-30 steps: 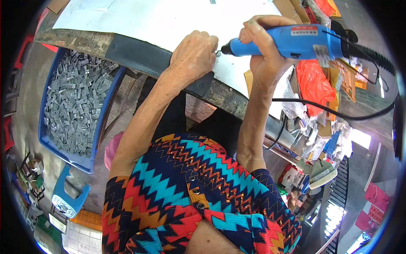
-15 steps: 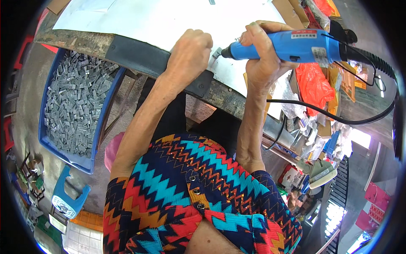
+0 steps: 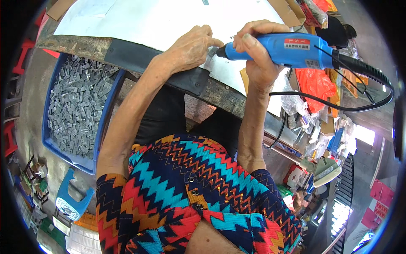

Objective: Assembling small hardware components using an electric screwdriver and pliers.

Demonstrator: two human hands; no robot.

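Observation:
My right hand (image 3: 263, 53) is wrapped round a blue electric screwdriver (image 3: 281, 48) with a black nose, held level over the white-covered bench (image 3: 148, 25). The nose points left, towards my left hand (image 3: 188, 48). That hand rests at the bench's front edge, its index finger stretched out to the screwdriver's tip and its other fingers partly bent. A small grey piece (image 3: 210, 54) shows just below the index finger, by the tip; my thumb is hidden. Nothing is plainly gripped in the left hand.
A blue bin (image 3: 69, 157) full of small grey pieces stands left of the bench. A black cable (image 3: 330, 106) loops from the screwdriver at the right. Beyond lie a red plastic bag (image 3: 315, 86) and cardboard (image 3: 283, 12). A blue stool (image 3: 76, 197) stands lower left.
My left hand has gone from a closed fist to a stretched index finger at the screwdriver's tip, its wrist lower and further left. The screwdriver has shifted slightly left and rolled a little.

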